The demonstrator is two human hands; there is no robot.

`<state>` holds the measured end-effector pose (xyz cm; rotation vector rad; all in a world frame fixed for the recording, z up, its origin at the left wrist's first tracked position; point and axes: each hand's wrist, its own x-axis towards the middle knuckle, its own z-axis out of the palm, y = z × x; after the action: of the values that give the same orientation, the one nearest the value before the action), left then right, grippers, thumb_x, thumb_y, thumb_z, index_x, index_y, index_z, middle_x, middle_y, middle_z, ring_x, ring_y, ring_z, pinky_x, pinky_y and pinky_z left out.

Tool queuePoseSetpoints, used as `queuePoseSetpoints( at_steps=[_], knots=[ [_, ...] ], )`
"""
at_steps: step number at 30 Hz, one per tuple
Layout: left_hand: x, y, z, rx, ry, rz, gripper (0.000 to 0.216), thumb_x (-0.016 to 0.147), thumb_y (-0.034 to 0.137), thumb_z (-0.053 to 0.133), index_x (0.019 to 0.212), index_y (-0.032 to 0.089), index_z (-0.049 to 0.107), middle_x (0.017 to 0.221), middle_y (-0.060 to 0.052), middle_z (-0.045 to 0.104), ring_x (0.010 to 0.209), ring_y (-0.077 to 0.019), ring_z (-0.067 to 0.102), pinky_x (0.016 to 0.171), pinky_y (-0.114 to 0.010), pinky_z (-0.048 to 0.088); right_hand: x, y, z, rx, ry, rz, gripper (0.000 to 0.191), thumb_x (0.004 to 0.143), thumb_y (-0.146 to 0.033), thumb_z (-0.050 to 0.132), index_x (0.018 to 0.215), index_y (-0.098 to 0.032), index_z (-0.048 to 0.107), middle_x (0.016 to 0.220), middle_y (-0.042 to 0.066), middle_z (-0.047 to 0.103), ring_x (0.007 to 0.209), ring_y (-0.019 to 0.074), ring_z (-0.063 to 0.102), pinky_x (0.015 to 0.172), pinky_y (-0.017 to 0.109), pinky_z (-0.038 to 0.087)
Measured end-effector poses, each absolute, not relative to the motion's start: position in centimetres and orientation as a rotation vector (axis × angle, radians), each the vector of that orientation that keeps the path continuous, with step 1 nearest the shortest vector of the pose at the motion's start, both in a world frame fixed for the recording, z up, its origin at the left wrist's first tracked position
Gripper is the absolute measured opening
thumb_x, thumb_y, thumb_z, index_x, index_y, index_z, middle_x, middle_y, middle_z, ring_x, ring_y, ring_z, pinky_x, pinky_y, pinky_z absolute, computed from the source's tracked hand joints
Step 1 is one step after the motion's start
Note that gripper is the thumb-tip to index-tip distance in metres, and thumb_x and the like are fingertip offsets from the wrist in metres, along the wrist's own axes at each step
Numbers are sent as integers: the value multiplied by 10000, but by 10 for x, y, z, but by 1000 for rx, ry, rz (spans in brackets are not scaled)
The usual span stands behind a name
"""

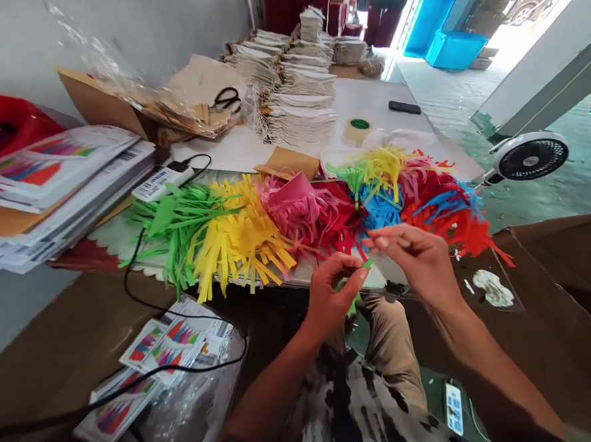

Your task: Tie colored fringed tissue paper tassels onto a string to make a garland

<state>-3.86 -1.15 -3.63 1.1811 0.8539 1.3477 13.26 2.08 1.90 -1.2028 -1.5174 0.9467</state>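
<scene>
Head view: left hand (333, 295) and right hand (418, 257) meet just off the near edge of the desk (368, 100), above the person's lap. Both are closed in a pinch on one small green paper strip (367, 264), left thumb and fingers from below, right fingertips from the right. Along the desk's near edge lies a row of fringed paper piles: green pile (176, 228) at left, yellow pile (237, 241), pink pile (294, 204), blue pile (379, 209), then red pile (456, 228) at the right end. Mid-desk: tape roll (357, 130). Far edge: stacks of white paper bags (298, 94), with scissors (226, 98) left of them. Small fan (529, 155) off the right edge. Printed sheets (57, 175) stacked at left.
</scene>
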Motion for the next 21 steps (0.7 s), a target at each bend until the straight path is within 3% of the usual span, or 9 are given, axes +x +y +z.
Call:
queuePoseSetpoints(
  at_steps=[4,15,21],
  knots=[
    [-34,-27,-31,1352,884,1361,127,965,289,688,908,175,694,873,-10,665,804,-123,607,753,-239,474,147,-26,11,-1204,-1531,898,72,934,-323,774,973,-312,835,965,-15,811,889,151,745,837,266,564],
    [-32,-48,-17,1726,889,1390,67,951,197,687,886,184,690,869,-21,700,838,-142,654,812,-275,507,158,-59,23,-1260,-1730,812,98,972,-305,722,1016,-267,801,970,-3,779,879,156,705,807,290,526],
    [-29,-55,-19,1751,873,1378,57,942,173,675,888,188,678,859,-20,686,822,-143,641,791,-274,509,158,-70,26,-1284,-1806,657,95,993,-279,683,935,-238,745,901,-4,734,837,148,661,802,288,496]
  ],
)
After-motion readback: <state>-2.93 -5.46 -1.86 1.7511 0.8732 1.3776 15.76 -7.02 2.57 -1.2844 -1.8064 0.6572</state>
